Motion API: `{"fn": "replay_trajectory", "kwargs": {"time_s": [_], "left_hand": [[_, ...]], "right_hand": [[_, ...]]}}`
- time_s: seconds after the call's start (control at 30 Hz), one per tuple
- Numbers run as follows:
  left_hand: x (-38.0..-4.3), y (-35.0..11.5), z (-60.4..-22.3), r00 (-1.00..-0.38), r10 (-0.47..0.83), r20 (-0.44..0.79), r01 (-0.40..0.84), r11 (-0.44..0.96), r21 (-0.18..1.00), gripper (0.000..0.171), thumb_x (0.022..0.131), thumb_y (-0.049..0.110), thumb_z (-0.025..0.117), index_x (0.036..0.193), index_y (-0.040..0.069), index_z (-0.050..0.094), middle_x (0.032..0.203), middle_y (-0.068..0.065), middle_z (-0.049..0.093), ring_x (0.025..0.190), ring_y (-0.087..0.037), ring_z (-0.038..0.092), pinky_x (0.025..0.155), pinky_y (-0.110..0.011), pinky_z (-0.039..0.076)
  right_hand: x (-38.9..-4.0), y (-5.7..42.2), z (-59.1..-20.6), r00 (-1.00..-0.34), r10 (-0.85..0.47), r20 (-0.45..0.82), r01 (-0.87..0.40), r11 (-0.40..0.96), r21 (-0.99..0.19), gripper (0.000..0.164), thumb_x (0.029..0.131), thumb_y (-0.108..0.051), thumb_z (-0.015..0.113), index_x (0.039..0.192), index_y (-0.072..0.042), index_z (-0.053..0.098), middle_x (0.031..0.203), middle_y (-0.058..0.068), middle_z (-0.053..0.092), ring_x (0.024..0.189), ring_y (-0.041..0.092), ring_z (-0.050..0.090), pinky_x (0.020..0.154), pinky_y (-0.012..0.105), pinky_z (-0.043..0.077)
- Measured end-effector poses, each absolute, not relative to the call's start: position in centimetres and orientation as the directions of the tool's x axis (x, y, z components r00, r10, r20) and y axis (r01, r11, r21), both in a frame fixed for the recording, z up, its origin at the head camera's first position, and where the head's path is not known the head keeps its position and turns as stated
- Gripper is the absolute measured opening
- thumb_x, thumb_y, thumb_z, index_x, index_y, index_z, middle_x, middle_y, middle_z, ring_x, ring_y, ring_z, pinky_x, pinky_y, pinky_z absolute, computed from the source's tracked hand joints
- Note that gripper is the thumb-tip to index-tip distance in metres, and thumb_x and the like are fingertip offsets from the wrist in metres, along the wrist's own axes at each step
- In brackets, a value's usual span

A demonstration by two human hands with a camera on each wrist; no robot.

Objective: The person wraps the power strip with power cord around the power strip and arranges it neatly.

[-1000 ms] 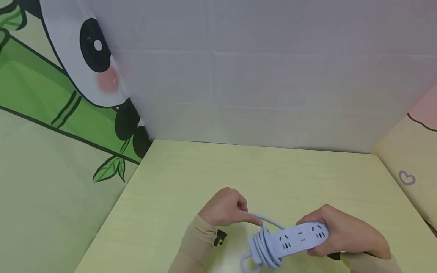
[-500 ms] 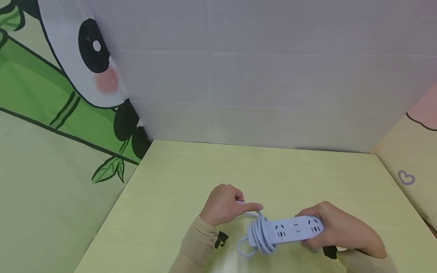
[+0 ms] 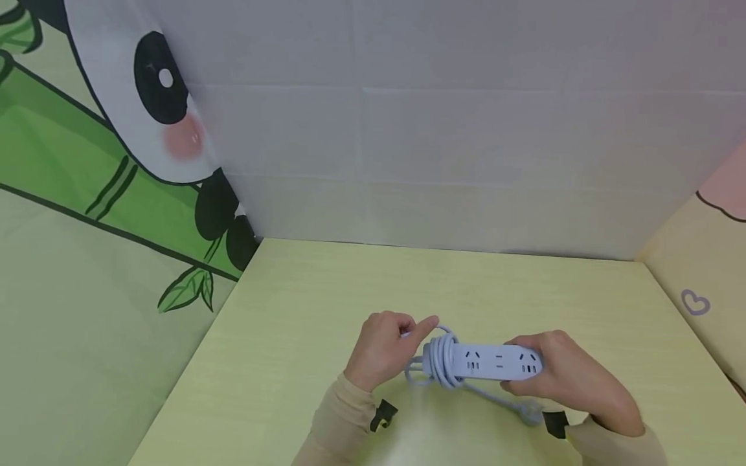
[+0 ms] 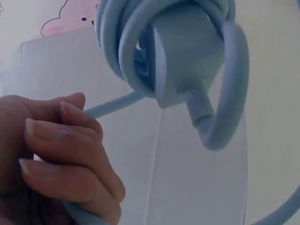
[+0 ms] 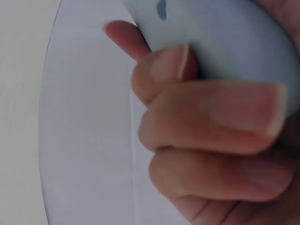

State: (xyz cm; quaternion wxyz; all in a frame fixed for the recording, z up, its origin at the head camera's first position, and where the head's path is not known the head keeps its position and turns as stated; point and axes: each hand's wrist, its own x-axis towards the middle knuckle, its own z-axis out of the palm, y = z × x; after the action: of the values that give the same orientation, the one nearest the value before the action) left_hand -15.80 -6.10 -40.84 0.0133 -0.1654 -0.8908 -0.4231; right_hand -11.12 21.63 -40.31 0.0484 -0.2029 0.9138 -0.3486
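Observation:
A white power strip [image 3: 495,361] is held level above the table, its sockets facing up. My right hand [image 3: 562,366] grips its right end; in the right wrist view the curled fingers [image 5: 211,117] wrap its rounded end. Several turns of white cable [image 3: 444,361] circle the strip's left end. My left hand [image 3: 387,346], just left of the coil, pinches the cable with its fingers curled. In the left wrist view the cord [image 4: 115,104] runs from those fingers up to the coil. A plug [image 3: 529,412] hangs at the cable's end below the strip.
The pale yellow table [image 3: 326,291] stretches under both hands. A plain white panel [image 3: 431,142] stands at its back edge. Printed cartoon sheets line the left side [image 3: 64,291] and the right side [image 3: 699,272].
Both hands have raised the power strip slightly and levelled it. The left hand has carried the cable up and round the left end, and the plug has come into view below.

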Motion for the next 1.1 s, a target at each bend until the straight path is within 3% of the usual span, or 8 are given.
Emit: {"fn": "replay_trajectory", "kwargs": {"time_s": [0.23, 0.37, 0.67, 0.9, 1.1], "left_hand": [[-15.2, -5.7, -40.0, -0.933, 0.303, 0.196, 0.333, 0.512, 0.792, 0.053, 0.094, 0.053, 0.048, 0.056, 0.017, 0.059, 0.050, 0.010, 0.049, 0.044, -0.007, 0.039, 0.042, -0.021, 0.030], [-14.8, -5.3, -39.8, -0.930, 0.318, 0.187, 0.322, 0.452, 0.832, 0.049, 0.095, 0.050, 0.048, 0.061, 0.017, 0.060, 0.049, 0.008, 0.047, 0.040, -0.007, 0.043, 0.039, -0.021, 0.033], [-14.1, -4.7, -39.7, -0.903, 0.385, 0.192, 0.337, 0.357, 0.871, 0.042, 0.098, 0.042, 0.046, 0.068, 0.018, 0.061, 0.046, 0.006, 0.047, 0.038, -0.009, 0.046, 0.034, -0.022, 0.028], [-14.2, -4.5, -39.8, -0.876, 0.423, 0.231, 0.361, 0.258, 0.896, 0.038, 0.099, 0.039, 0.046, 0.075, 0.015, 0.062, 0.050, 0.002, 0.050, 0.041, -0.010, 0.048, 0.037, -0.023, 0.038], [-14.0, -4.4, -39.5, -0.867, 0.427, 0.258, 0.374, 0.213, 0.903, 0.032, 0.101, 0.028, 0.045, 0.080, 0.011, 0.063, 0.053, -0.001, 0.051, 0.043, -0.009, 0.048, 0.041, -0.024, 0.046]], "right_hand": [[-11.4, 21.2, -40.5, -0.950, -0.294, 0.110, -0.293, 0.708, -0.642, 0.027, 0.070, -0.028, 0.082, 0.094, -0.025, 0.069, 0.081, -0.013, 0.068, 0.065, 0.001, 0.058, 0.056, 0.021, 0.047], [-11.6, 21.0, -40.6, -0.954, -0.265, 0.140, -0.291, 0.707, -0.644, 0.027, 0.071, -0.030, 0.082, 0.094, -0.026, 0.068, 0.081, -0.012, 0.067, 0.065, 0.002, 0.058, 0.056, 0.022, 0.047], [-11.9, 20.7, -40.8, -0.958, -0.195, 0.210, -0.286, 0.707, -0.647, 0.027, 0.071, -0.028, 0.082, 0.094, -0.024, 0.069, 0.082, -0.010, 0.069, 0.063, 0.003, 0.058, 0.055, 0.022, 0.047], [-12.0, 20.3, -40.6, -0.946, -0.122, 0.301, -0.293, 0.722, -0.627, 0.031, 0.070, -0.021, 0.083, 0.097, -0.020, 0.070, 0.081, -0.006, 0.068, 0.060, 0.005, 0.056, 0.052, 0.022, 0.045], [-12.0, 20.1, -40.6, -0.918, -0.077, 0.390, -0.319, 0.728, -0.607, 0.036, 0.067, -0.020, 0.085, 0.100, -0.018, 0.070, 0.084, -0.004, 0.070, 0.062, 0.004, 0.058, 0.054, 0.022, 0.046]]}}
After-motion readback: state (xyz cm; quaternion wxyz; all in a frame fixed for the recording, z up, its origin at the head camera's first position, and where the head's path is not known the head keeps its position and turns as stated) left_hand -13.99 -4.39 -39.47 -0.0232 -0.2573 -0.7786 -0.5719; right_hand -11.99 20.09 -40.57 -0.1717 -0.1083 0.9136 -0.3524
